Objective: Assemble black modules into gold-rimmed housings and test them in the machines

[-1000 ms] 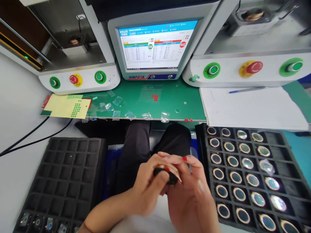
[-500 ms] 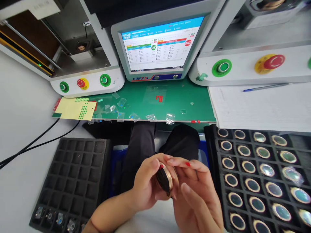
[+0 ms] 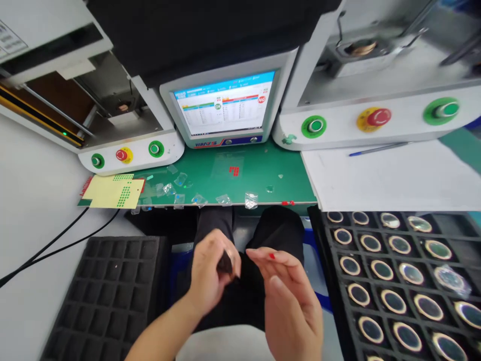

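Observation:
My left hand is closed around a watch case, dark with a gold-coloured rim, above my lap. Most of the case is hidden by the fingers, and it is tilted edge-up. My right hand is apart from it on the right, palm turned inward, fingers stretched out and thumb separate. A small red sticker clings to one of its fingers. No other thing shows in the right hand.
A foam tray of round watch cases lies at right, a dark compartment tray at left. On the green bench are film scraps and yellow sticker sheets. A monitor and button-fronted machines stand behind; papers and pen at right.
My left hand has moved left with the watch case, away from my right hand; the two were together before. The view has shifted, so the bench and trays appear lower.

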Action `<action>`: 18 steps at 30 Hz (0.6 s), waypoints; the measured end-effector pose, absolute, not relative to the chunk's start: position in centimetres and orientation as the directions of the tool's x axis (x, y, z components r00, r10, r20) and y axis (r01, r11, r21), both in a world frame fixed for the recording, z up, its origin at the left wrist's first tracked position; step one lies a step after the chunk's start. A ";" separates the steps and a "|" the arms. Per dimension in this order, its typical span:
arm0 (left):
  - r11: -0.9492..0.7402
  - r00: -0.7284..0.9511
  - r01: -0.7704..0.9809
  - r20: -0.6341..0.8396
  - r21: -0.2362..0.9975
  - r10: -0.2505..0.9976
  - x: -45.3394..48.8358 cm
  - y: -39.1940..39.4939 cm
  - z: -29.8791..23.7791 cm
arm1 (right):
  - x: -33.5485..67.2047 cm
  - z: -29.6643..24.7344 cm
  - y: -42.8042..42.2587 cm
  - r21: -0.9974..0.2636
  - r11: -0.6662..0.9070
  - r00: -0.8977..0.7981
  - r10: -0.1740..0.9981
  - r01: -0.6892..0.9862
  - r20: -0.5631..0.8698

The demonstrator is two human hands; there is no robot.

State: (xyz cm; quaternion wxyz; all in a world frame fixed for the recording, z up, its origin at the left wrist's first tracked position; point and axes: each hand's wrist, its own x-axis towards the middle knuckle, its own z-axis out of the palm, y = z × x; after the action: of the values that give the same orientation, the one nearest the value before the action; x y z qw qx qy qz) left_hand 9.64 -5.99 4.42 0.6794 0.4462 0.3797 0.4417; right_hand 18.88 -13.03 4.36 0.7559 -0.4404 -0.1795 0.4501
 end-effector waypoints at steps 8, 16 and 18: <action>-0.080 0.188 0.393 0.006 0.916 0.982 8.8 8.3 0.5 | 20.1 3.0 -11.4 -0.837 0.201 0.738 0.603 -0.509 -0.303; -0.308 0.199 0.674 0.236 0.672 0.951 8.3 11.3 -2.3 | 22.4 0.6 -12.4 -0.857 0.359 0.813 0.571 -0.370 -0.112; -0.338 0.200 0.725 0.286 0.601 0.937 8.4 11.3 -2.7 | 23.1 -0.3 -12.7 -0.865 0.375 0.809 0.585 -0.332 -0.057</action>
State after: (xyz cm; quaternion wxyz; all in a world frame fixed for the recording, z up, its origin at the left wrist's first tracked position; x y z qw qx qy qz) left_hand 8.42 11.30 -2.72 0.1700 0.7558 0.5498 0.3125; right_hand 23.13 -12.70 -0.30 0.8189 -0.4839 -0.1304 0.2799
